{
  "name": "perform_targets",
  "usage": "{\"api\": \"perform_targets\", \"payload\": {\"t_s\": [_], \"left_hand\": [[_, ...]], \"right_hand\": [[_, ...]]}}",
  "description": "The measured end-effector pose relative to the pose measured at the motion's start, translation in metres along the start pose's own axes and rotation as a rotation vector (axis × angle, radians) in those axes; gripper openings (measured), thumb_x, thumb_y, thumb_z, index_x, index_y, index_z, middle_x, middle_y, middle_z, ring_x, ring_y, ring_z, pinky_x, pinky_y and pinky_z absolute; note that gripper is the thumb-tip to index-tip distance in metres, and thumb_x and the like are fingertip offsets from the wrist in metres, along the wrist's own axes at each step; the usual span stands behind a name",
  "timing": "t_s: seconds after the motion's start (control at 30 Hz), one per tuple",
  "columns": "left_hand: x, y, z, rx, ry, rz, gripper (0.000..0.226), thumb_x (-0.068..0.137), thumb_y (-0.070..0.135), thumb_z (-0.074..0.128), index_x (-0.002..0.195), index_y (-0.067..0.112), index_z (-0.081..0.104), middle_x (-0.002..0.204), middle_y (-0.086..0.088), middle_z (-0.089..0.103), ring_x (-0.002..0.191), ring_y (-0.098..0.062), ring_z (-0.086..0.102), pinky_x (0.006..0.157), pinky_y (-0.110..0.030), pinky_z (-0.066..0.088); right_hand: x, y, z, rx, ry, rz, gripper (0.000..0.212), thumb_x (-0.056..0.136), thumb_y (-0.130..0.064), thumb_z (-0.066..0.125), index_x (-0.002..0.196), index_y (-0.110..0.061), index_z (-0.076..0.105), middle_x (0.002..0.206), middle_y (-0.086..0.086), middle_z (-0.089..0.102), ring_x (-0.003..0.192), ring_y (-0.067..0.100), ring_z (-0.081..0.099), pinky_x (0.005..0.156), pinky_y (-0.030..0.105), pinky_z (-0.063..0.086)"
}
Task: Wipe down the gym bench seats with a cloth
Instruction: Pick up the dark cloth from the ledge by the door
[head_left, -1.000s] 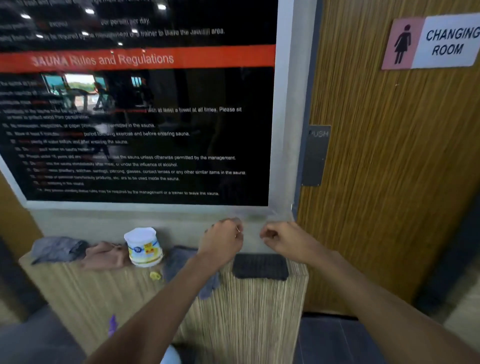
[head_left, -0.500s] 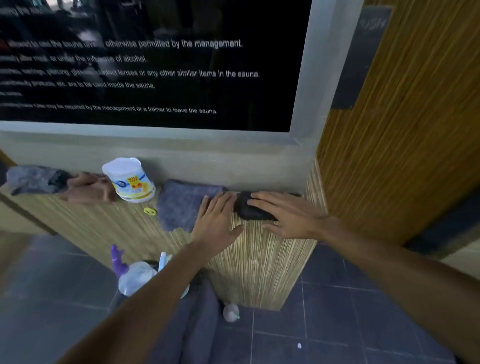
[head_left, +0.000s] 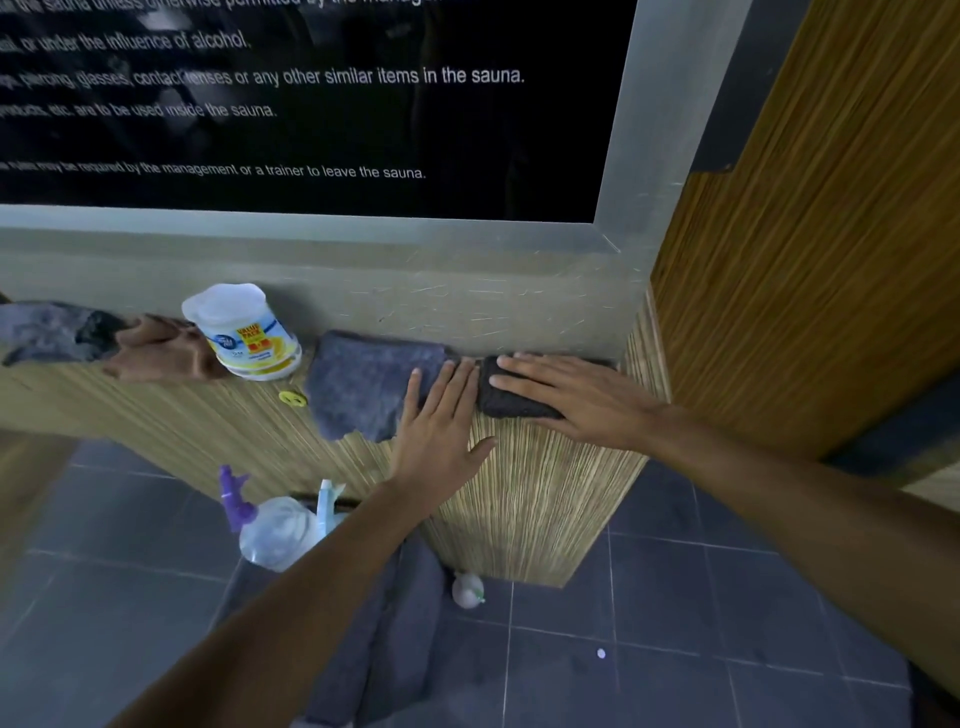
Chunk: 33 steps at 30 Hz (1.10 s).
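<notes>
Cloth (head_left: 519, 402), dark, lies at ledge's (head_left: 545, 493) right end under my R hand (head_left: 576, 395), fingers straight, pressed flat. L hand (head_left: 441, 431) flat too, fingertips (head_left: 460, 374) on grey cloth (head_left: 363, 384) mid-ledge. Farther left: tub (head_left: 244, 332), prob. wipes.

Both hands (head_left: 441, 415) (head_left: 566, 395) flat — fingers straight (arms outstretched)
</notes>
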<state>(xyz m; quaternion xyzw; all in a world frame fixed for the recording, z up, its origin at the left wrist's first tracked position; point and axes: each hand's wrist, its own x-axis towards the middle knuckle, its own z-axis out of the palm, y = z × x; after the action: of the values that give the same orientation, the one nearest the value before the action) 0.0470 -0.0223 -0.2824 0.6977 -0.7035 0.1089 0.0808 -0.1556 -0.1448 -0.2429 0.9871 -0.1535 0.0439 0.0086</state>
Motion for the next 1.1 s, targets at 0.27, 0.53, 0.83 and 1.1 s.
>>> {"api": "perform_targets", "payload": {"t_s": [0.27, 0.53, 0.83, 1.1], "left_hand": [[0.000, -0.001, -0.002, 0.024, -0.011, 0.005, 0.085, 0.086, 0.058, 0.052, 0.148, 0.003, 0.032, 0.153, -0.012, 0.038, 0.144, -0.026, 0.032, 0.117, -0.052, 0.010], [-0.001, -0.001, -0.004, 0.011, -0.009, 0.006, 0.089, 0.084, 0.054, 0.062, 0.150, 0.004, 0.029, 0.156, -0.011, 0.034, 0.146, -0.025, 0.027, 0.120, -0.054, 0.016], [0.000, -0.001, -0.008, 0.006, -0.061, 0.003, 0.090, 0.086, 0.056, 0.058, 0.152, 0.006, 0.022, 0.159, -0.010, 0.027, 0.149, -0.023, 0.020, 0.121, -0.052, 0.009], [-0.007, 0.002, -0.026, -0.069, -0.120, -0.036, 0.088, 0.092, 0.057, 0.048, 0.155, 0.010, 0.008, 0.163, -0.006, 0.013, 0.151, -0.022, 0.004, 0.121, -0.048, -0.003]], "right_hand": [[-0.001, 0.003, 0.002, 0.042, -0.028, 0.025, 0.073, 0.098, -0.066, 0.028, 0.158, -0.028, 0.014, 0.166, -0.003, 0.012, 0.152, 0.013, 0.014, 0.123, 0.032, 0.013], [0.000, 0.003, 0.003, 0.066, -0.006, 0.035, 0.063, 0.101, -0.058, 0.020, 0.157, -0.030, 0.017, 0.165, -0.003, 0.016, 0.151, 0.013, 0.018, 0.121, 0.030, 0.014], [0.000, 0.005, 0.014, 0.055, 0.101, 0.004, 0.058, 0.101, -0.049, 0.029, 0.152, -0.021, 0.036, 0.158, 0.006, 0.036, 0.143, 0.022, 0.040, 0.114, 0.037, 0.040], [0.000, -0.010, 0.005, 0.049, 0.131, 0.055, 0.059, 0.100, -0.047, 0.032, 0.147, -0.015, 0.045, 0.152, 0.009, 0.045, 0.138, 0.025, 0.048, 0.113, 0.037, 0.036]]}}
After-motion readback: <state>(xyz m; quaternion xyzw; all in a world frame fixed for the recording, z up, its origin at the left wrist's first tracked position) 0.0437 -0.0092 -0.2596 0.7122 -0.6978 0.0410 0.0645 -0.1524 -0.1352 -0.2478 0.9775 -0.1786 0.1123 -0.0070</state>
